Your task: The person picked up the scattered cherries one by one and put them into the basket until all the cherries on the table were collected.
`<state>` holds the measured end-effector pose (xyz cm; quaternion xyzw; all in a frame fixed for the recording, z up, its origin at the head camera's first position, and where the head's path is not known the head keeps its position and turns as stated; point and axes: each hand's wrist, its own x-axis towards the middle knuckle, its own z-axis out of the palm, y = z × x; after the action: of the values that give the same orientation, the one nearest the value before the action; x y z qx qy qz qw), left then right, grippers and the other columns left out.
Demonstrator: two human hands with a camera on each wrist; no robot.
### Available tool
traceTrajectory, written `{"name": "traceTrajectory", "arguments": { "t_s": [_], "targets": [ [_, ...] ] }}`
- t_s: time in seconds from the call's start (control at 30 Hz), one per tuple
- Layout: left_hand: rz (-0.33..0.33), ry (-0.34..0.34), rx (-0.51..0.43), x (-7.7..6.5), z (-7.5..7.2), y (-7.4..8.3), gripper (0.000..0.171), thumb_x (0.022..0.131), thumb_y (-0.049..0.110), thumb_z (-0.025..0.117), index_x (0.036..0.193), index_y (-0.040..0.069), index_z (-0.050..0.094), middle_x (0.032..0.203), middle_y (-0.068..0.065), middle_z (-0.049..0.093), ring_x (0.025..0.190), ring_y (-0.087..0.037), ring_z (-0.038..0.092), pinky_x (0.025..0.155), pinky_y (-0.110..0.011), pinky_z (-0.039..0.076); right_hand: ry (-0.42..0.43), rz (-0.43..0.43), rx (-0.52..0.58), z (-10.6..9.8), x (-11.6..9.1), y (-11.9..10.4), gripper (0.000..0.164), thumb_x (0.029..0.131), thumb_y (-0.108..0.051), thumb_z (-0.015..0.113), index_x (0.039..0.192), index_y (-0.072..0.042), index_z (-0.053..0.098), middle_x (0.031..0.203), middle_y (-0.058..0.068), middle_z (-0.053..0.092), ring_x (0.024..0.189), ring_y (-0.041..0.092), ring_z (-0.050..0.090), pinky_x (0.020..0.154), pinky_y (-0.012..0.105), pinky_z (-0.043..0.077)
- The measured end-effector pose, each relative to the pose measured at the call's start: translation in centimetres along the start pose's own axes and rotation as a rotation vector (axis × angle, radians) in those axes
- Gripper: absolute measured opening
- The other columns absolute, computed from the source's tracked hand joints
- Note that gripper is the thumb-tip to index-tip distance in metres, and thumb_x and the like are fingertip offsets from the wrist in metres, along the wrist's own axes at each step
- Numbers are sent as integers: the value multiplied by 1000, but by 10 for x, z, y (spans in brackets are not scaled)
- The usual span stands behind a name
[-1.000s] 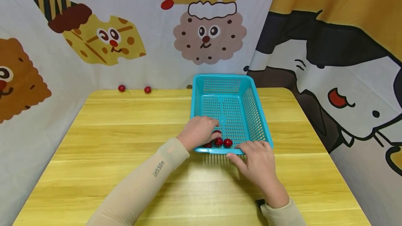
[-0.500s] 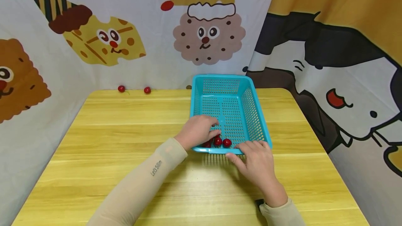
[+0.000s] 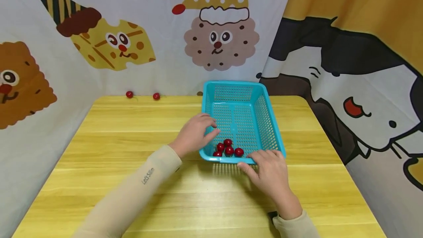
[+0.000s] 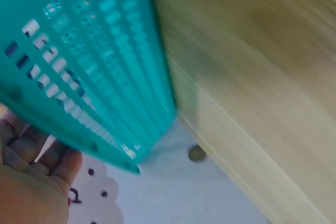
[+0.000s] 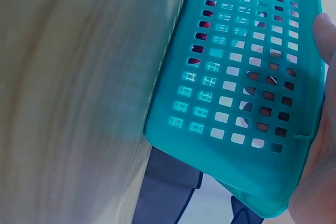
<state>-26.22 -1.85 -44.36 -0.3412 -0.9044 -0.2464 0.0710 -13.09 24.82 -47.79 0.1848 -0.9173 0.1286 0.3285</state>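
Note:
A turquoise perforated plastic basket (image 3: 245, 120) stands on the table, tilted slightly in the head view. Several dark red cherries (image 3: 229, 151) lie bunched in its near left corner. My left hand (image 3: 194, 133) is over the basket's left rim with nothing in it, thumb and fingers apart. In the left wrist view its relaxed fingers (image 4: 52, 161) are beside the rim. My right hand (image 3: 269, 173) grips the near rim at the right corner, fingers over the edge and thumb outside. In the right wrist view, red cherries show through the holes of the basket wall (image 5: 210, 156).
Two more cherries, one at the far left (image 3: 129, 94) and one beside it (image 3: 156, 96), sit along the table's back edge. The wooden table (image 3: 132, 120) meets a printed cloth (image 3: 172, 65) behind, and a patterned curtain (image 3: 357, 54) hangs on the right.
My left hand has drawn back left and up from the cherries to the left rim, uncovering those in the corner. My right hand has kept its grip on the basket.

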Motion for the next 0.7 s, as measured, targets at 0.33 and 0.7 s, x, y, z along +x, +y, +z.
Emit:
{"name": "traceTrajectory", "arguments": {
  "t_s": [0.33,0.7],
  "targets": [
    [-145,-68,176,-56,-35,-76,70,107,53,60,156,4,51,163,-19,51,150,-42,49,128,-59,37,4,3,-15,-2,-2,-2,73,101,-78,44,91,-14,78,88,2,81,76,27,73,82,50,51],
    [-486,-50,347,-79,-108,-185,78,106,49,62,150,-14,46,153,-40,47,142,-59,42,121,-71,36,3,-3,-17,-3,-1,-4,73,101,-79,42,90,-15,77,86,2,80,74,27,72,81,50,51]
  ]
}}
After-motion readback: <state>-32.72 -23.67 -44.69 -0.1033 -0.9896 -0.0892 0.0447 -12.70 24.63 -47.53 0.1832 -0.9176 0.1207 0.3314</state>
